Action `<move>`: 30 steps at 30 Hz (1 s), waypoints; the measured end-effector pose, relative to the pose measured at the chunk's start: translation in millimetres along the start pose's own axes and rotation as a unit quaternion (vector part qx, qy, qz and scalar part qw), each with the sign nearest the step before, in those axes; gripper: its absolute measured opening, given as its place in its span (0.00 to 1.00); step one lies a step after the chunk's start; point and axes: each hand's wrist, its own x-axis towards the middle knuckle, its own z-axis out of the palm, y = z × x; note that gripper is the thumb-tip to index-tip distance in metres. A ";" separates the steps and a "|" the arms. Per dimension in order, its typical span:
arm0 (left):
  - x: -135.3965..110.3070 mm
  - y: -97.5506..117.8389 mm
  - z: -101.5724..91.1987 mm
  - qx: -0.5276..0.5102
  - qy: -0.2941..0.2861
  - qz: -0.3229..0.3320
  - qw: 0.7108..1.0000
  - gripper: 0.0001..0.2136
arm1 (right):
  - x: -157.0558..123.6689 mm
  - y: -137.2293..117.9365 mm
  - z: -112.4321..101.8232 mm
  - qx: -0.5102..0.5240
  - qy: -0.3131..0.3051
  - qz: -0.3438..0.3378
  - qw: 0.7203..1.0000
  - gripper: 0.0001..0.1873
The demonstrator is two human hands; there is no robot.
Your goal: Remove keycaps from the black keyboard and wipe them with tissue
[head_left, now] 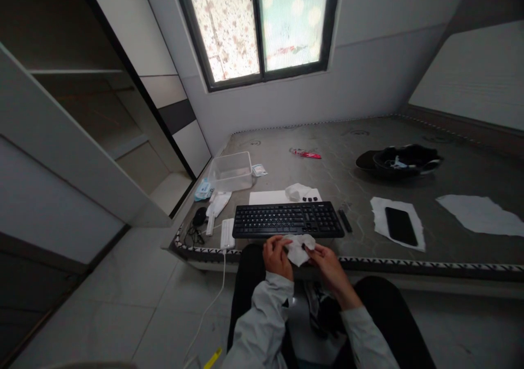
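A crumpled white tissue [298, 255] is held between my two hands, just in front of the black keyboard [282, 219]. My left hand [278, 257] is closed on the tissue's left side. At its right side, my right hand [326, 266] pinches a small black keycap [303, 245] against the tissue. Beyond the keyboard, three small black keycaps [310, 198] sit in a row on a white sheet [266, 197], with another crumpled tissue [295, 191] beside them. The keyboard lies flat, its front edge close to my fingers.
To the left are a clear plastic bin [231, 172], a white power strip [227, 233] with its cord, and a black mouse [200, 216]. A phone [401, 226] lies on tissue at right, below a black cap [399, 160]. A red-handled tool [308, 154] lies farther back.
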 end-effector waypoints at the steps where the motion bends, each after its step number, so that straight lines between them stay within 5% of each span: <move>1: 0.3 1.6 -3.2 0.009 -0.004 0.020 1.000 0.16 | 0.0 0.1 -0.7 0.001 -0.003 0.001 1.000 0.26; 5: -0.8 6.6 -6.4 0.012 -0.069 0.072 0.995 0.13 | -1.5 -1.7 -0.8 -0.010 -0.026 0.001 1.000 0.26; 13: -2.2 -4.0 7.3 0.002 -0.180 0.006 0.984 0.11 | -2.6 -0.3 3.2 -0.003 -0.048 0.030 0.998 0.23; 22: -0.4 -7.9 6.8 -0.040 -0.132 -0.030 0.990 0.06 | -0.7 -5.4 0.6 -0.009 0.012 0.029 0.999 0.21; 27: 0.4 -4.5 3.5 -0.054 -0.118 -0.039 0.991 0.06 | 8.8 6.6 -17.2 -0.128 0.130 -0.002 0.983 0.17; 30: -0.3 -4.2 4.4 -0.077 -0.113 -0.050 0.989 0.07 | 5.9 7.1 -19.9 -0.147 0.091 -0.031 0.984 0.19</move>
